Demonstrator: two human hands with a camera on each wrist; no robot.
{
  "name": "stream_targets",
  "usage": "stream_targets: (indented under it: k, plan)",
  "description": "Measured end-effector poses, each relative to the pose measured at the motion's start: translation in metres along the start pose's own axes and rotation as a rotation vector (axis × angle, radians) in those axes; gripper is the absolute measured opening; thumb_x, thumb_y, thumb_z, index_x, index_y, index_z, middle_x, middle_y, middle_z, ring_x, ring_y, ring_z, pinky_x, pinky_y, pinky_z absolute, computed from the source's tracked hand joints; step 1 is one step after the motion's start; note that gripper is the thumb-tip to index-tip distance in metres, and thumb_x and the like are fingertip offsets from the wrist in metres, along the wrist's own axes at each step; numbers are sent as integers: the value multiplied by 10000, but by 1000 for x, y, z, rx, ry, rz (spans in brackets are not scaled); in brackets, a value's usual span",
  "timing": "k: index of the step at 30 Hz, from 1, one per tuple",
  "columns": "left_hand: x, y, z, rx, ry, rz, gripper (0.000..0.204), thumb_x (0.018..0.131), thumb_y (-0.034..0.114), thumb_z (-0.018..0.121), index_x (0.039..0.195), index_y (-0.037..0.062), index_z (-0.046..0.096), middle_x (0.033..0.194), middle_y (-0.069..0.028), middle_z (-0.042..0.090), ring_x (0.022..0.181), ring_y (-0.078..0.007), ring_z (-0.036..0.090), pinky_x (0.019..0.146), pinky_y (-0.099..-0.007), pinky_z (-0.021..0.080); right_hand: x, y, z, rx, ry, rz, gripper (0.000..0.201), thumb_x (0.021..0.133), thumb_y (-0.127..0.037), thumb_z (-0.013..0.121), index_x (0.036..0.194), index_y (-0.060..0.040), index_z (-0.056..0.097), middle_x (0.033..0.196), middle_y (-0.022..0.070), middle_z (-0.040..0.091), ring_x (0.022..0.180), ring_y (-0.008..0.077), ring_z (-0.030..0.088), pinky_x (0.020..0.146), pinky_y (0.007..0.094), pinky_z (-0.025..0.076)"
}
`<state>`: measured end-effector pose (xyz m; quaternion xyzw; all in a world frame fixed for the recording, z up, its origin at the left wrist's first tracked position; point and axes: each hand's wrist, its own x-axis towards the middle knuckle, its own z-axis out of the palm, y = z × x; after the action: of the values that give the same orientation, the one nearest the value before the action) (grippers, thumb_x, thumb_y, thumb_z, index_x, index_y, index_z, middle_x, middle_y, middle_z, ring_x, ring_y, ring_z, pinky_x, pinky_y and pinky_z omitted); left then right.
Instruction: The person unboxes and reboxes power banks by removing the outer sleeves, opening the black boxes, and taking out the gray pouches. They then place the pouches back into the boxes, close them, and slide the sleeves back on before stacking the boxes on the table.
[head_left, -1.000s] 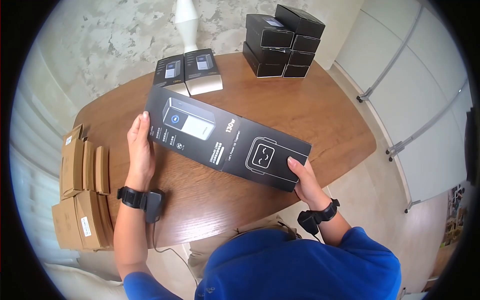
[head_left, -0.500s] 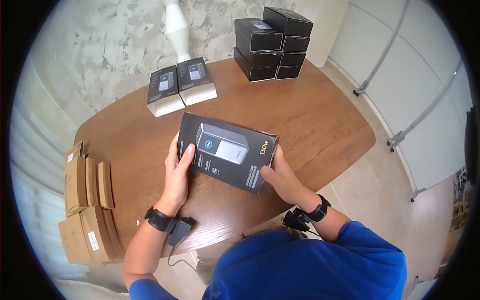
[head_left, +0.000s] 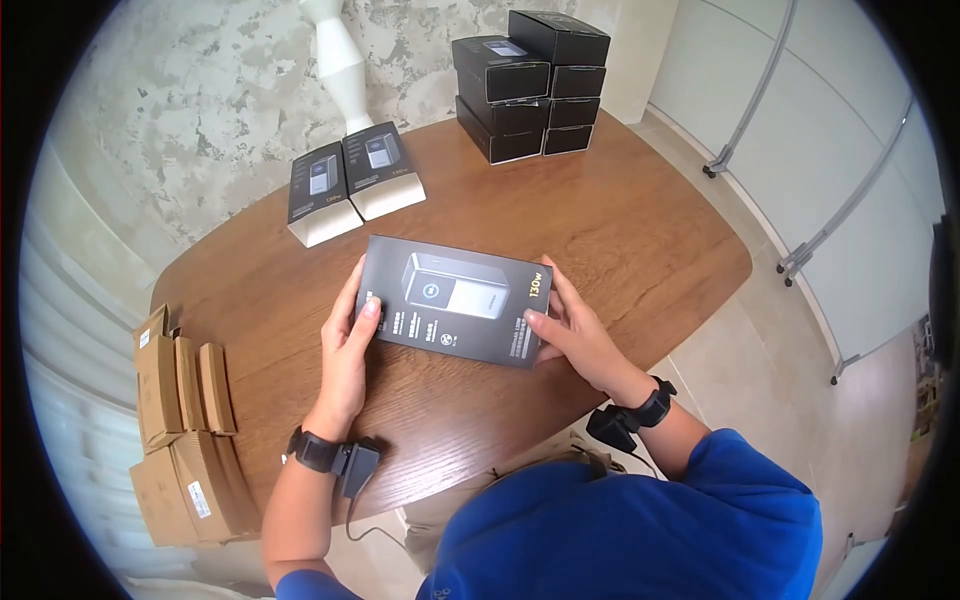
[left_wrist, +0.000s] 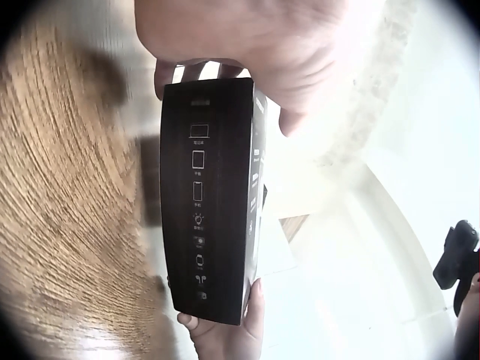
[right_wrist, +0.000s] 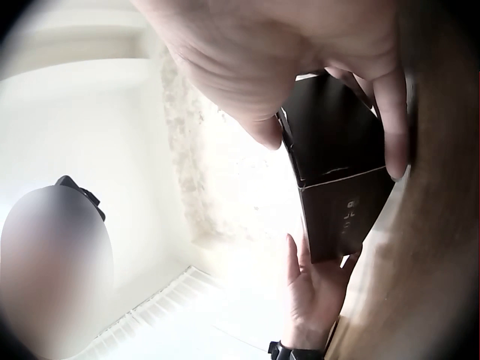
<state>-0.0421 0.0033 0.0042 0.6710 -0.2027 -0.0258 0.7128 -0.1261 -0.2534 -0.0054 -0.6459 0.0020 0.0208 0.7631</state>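
Both hands hold a black power bank box (head_left: 450, 300) over the table. Its top face shows a picture of a power bank and a gold "130W" at the right end. My left hand (head_left: 345, 355) grips the left end, thumb on the top face. At the right end my right hand (head_left: 585, 345) holds it the same way, with the thumb near the lower corner. In the left wrist view a long side of the box (left_wrist: 206, 202) carries a column of small white icons. The right wrist view shows the dark end of the box (right_wrist: 330, 135) between thumb and fingers.
Two similar boxes (head_left: 385, 165) with pale ends lie at the table's back left, before a white vase-like column (head_left: 338, 75). Several black boxes (head_left: 520, 100) are stacked at the back. Brown cardboard boxes (head_left: 185, 430) stand along the left edge of the wooden table (head_left: 640, 240).
The extended panel with the face drawing has gone from sight, leaving the box at its short length. The hands came closer together, and the box turned nearly level in the head view.
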Motion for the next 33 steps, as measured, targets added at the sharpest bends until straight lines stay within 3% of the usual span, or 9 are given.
stream_targets:
  k: [4,6,9,13,15,18,20,25,33]
  plan:
    - [-2,2,3,68,-42,13,632,942,234,556,1473,41,274,1467,-134,369,1338,-224,362,1112,-340,256,-4,0,6,-61,-4,44,996,898,-261,643,1461,6,-135,1490,276,222,1176,292,531,824,359,548]
    - [-4,7,5,111,-65,18,666,934,231,567,1485,51,239,1474,-145,351,1345,-229,351,1113,-344,253,-3,9,11,-629,5,-201,1060,871,-288,672,1432,75,-151,1464,266,285,1259,324,456,1021,376,405]
    - [-6,6,7,178,-114,46,725,924,230,582,1504,70,175,1489,-165,315,1359,-239,326,1116,-349,247,-1,3,16,-562,1,-207,1099,848,-306,695,1406,129,-146,1425,265,342,1316,341,384,1125,356,222]
    - [-7,6,6,188,-172,57,778,924,237,580,1516,85,98,1517,-178,243,1378,-253,288,1121,-355,235,-1,3,14,-585,38,-209,1081,850,-292,694,1422,105,-133,1407,258,365,1250,319,463,988,343,426]
    - [-5,7,4,151,-146,44,775,930,246,574,1516,86,93,1520,-176,233,1379,-253,283,1116,-356,247,-5,-12,17,-309,44,7,1055,852,-289,691,1449,52,-110,1391,246,383,1150,281,543,717,293,551]
    - [-3,3,1,-37,-42,-26,742,945,265,555,1511,82,112,1515,-176,235,1368,-251,301,1094,-355,287,3,-4,12,-131,117,-50,1008,856,-298,683,1475,-9,-58,1346,224,423,1049,236,588,512,241,535]
    - [0,-6,-2,-200,78,-53,599,990,298,472,1482,69,220,1395,-100,396,1152,-167,498,960,-328,405,7,-8,11,-29,133,-25,984,861,-311,675,1478,-22,-35,1311,217,443,1034,238,590,528,260,548]
    - [0,-5,-2,-136,83,-118,601,992,320,466,1470,35,238,1362,-106,439,1125,-168,504,956,-324,402,9,-9,10,205,181,29,822,892,-355,629,1445,-37,110,1190,182,504,949,227,614,569,305,574]
    - [3,-18,-17,108,3,-151,628,945,313,572,1428,2,319,1359,-157,444,1252,-222,415,1057,-344,318,4,5,18,-35,63,122,518,938,-315,583,1298,-39,333,1165,144,552,1004,206,607,745,332,566]
